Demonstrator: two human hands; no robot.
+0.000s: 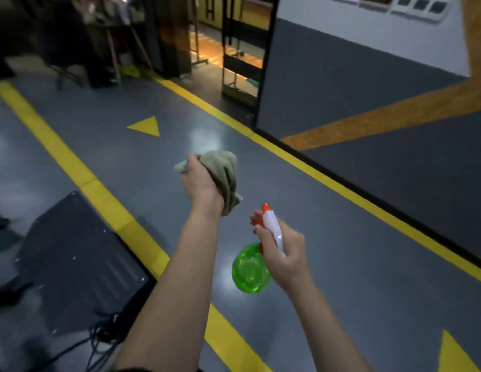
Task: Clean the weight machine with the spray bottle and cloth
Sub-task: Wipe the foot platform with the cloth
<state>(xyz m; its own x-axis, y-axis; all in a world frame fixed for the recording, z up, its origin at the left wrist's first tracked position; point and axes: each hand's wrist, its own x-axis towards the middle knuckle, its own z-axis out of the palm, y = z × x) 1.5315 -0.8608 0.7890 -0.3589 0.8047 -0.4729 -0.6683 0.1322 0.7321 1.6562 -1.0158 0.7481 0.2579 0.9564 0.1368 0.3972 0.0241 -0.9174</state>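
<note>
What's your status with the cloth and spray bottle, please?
Left hand grips cloth. Right hand holds spray bottle. Both over yellow-lined floor; weight machine not clearly in view.

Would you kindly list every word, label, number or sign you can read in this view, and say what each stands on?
No text can be read here.
Green translucent spray bottle in the right hand: no label visible.
Crumpled grey-green cloth in the left hand: no tag visible.
White-framed panels high on the wall: too blurred to read.
Yellow triangle painted on the grey floor: a marking, no words.
</note>
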